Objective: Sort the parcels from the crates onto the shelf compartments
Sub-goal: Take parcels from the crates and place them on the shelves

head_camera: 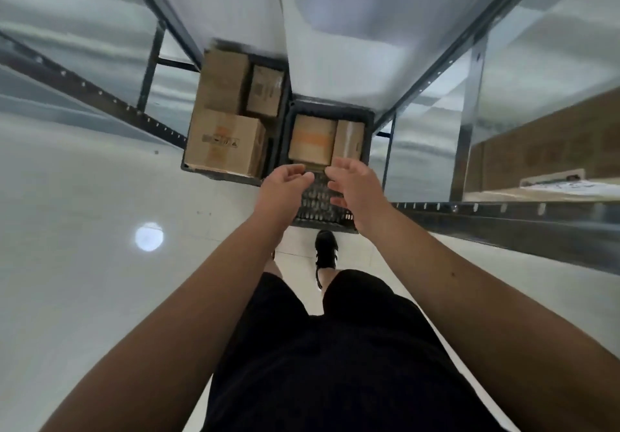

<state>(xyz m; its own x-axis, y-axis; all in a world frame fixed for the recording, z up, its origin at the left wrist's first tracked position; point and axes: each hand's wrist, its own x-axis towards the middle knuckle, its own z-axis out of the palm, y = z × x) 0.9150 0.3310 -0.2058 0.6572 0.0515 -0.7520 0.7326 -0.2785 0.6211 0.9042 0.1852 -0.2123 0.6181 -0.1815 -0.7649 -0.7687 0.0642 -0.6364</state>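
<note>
**Q:** Cardboard first, then. What lies where, left to right?

**A:** At far left, a dark crate (221,173) on the pale floor (84,213) holds three brown parcels; the nearest is a large box (224,143) with a printed label. Just right of it, a second dark crate (330,196) with a lattice bottom holds an orange-banded parcel (312,139) and a slimmer parcel (349,143) touching it. Metal shelving (503,216) runs along the right.

**Q:** And the hands?

**A:** Both are empty. The left hand (285,185) and right hand (355,186) hover over the second crate's near half, fingers spread and loosely curled, holding nothing.

**Q:** What might go wrong?

**A:** The two parcels sit pressed together, so a grab at one may drag or tip the other. The crate is partly tucked beneath the shelf, so a lifted box could knock its edge.

**Q:** Anything unclear?

**A:** Labels are blurred and unreadable. The shelf compartments are smeared by motion; a flat item at far right is cut off.
</note>
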